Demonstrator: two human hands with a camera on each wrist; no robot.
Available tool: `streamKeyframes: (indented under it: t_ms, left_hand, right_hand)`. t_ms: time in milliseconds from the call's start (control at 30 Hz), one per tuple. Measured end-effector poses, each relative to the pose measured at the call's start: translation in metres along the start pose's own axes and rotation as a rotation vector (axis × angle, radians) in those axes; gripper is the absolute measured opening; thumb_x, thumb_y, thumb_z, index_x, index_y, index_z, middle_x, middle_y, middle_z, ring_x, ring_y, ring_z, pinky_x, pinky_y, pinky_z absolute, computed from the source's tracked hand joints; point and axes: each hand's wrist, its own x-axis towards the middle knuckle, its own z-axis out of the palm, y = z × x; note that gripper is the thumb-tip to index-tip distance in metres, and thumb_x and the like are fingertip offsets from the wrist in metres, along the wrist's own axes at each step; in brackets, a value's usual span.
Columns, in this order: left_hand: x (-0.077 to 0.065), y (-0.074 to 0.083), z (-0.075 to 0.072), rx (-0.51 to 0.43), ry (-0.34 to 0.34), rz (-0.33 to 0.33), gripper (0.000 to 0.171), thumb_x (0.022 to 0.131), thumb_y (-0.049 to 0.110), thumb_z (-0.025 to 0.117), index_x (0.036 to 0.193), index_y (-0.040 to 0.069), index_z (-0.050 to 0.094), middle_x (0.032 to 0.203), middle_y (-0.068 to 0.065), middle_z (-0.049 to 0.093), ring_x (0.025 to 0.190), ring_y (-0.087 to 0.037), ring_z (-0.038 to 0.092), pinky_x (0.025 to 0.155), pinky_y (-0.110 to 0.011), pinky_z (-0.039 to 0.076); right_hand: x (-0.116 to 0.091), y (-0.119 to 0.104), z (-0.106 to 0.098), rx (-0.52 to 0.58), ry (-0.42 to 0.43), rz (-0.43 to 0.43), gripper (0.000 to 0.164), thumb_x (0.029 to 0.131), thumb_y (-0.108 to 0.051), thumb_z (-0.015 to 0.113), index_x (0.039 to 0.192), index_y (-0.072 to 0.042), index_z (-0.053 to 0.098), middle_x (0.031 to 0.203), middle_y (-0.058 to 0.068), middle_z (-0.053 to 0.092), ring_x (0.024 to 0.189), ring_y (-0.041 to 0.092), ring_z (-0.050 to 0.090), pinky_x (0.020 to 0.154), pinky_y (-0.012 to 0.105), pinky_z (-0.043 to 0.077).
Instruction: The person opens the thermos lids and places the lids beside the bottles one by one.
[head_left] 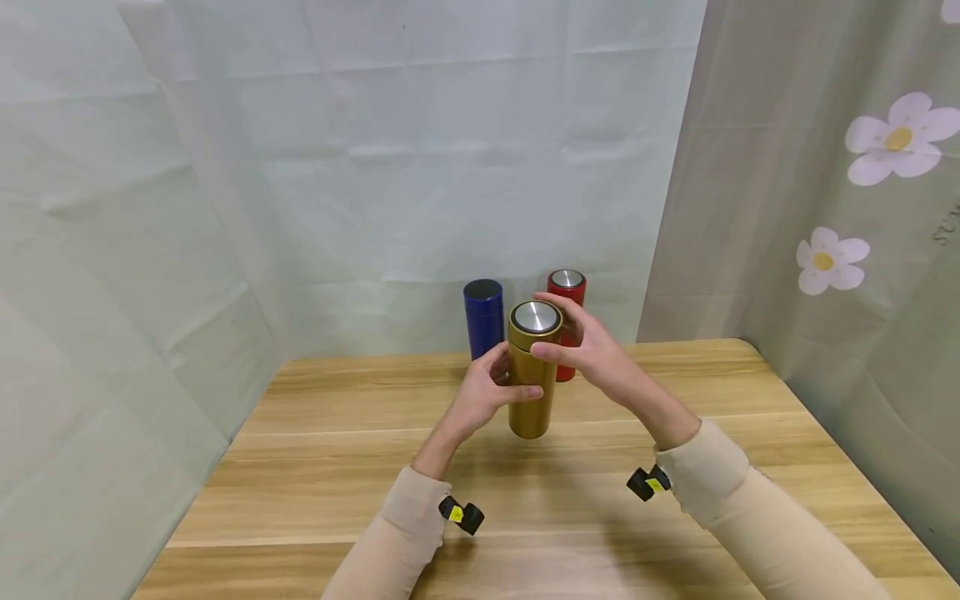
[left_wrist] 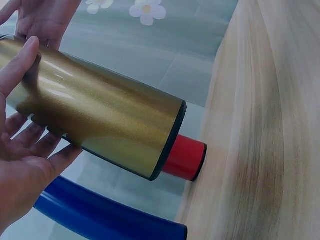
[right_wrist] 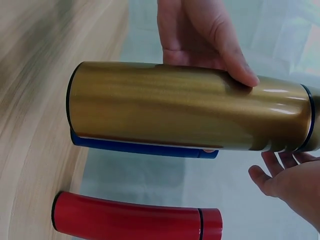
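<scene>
A gold thermos flask (head_left: 531, 392) with a silver-topped lid (head_left: 536, 317) is held upright above the table in front of me. My left hand (head_left: 483, 392) grips its body, thumb across the near side, fingers round the far side in the left wrist view. Up at the lid end, my right hand (head_left: 588, 346) spans the lid between thumb and fingers. Behind the gold flask stand a blue flask (head_left: 483, 317) on the left and a red flask (head_left: 567, 287) on the right, partly hidden by my hands. The gold flask's base (left_wrist: 170, 142) shows clear of the table in the left wrist view.
The wooden table (head_left: 337, 475) runs back to a pale cloth backdrop (head_left: 450, 167). A grey curtain (head_left: 750, 208) with white flowers hangs at the right. Small black devices (head_left: 461, 515) sit at both wrists, against beige sleeves (head_left: 405, 521).
</scene>
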Motion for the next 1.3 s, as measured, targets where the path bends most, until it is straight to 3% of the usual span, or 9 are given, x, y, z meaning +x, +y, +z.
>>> streamKeyframes:
  t_ms: [567, 867, 1067, 1167, 1300]
  left_hand:
    - [-0.001, 0.002, 0.001, 0.009, -0.023, -0.007, 0.070, 0.089, 0.023, 0.085, 0.150, 0.024, 0.052, 0.146, -0.003, 0.060, 0.136, -0.027, 0.056, 0.113, -0.053, 0.044]
    - [-0.001, 0.002, 0.001, 0.019, -0.048, 0.002, 0.067, 0.088, 0.022, 0.085, 0.148, 0.023, 0.054, 0.143, -0.002, 0.062, 0.132, -0.025, 0.059, 0.112, -0.052, 0.046]
    - [-0.001, 0.002, 0.002, 0.019, -0.045, 0.002, 0.068, 0.088, 0.022, 0.085, 0.148, 0.022, 0.054, 0.143, -0.003, 0.062, 0.132, -0.025, 0.058, 0.113, -0.052, 0.045]
    - [0.000, 0.002, 0.003, 0.016, -0.028, 0.009, 0.068, 0.089, 0.021, 0.085, 0.149, 0.023, 0.053, 0.144, -0.003, 0.061, 0.133, -0.025, 0.058, 0.114, -0.052, 0.044]
    - [0.001, 0.002, 0.003, 0.011, -0.007, 0.008, 0.068, 0.089, 0.020, 0.085, 0.149, 0.023, 0.053, 0.144, -0.002, 0.061, 0.134, -0.025, 0.057, 0.114, -0.052, 0.043]
  right_hand:
    - [0.004, -0.002, -0.002, -0.006, 0.007, -0.010, 0.067, 0.097, -0.026, 0.075, 0.155, -0.018, 0.045, 0.143, 0.010, 0.056, 0.130, 0.031, 0.058, 0.107, 0.050, 0.050]
    - [0.006, 0.003, -0.011, 0.040, -0.075, -0.010, 0.065, 0.097, -0.024, 0.073, 0.155, -0.014, 0.046, 0.142, 0.013, 0.059, 0.127, 0.030, 0.060, 0.108, 0.046, 0.049]
    - [0.005, 0.004, -0.013, 0.125, -0.118, 0.001, 0.067, 0.099, -0.020, 0.070, 0.159, -0.015, 0.041, 0.147, 0.015, 0.055, 0.134, 0.031, 0.055, 0.115, 0.052, 0.041]
    - [0.004, 0.004, -0.010, 0.134, -0.088, 0.013, 0.070, 0.098, -0.021, 0.070, 0.160, -0.018, 0.038, 0.149, 0.013, 0.052, 0.136, 0.031, 0.052, 0.116, 0.054, 0.040]
    - [0.002, 0.003, -0.002, 0.086, 0.004, 0.002, 0.072, 0.096, -0.026, 0.074, 0.159, -0.019, 0.039, 0.148, 0.012, 0.052, 0.132, 0.033, 0.056, 0.111, 0.051, 0.047]
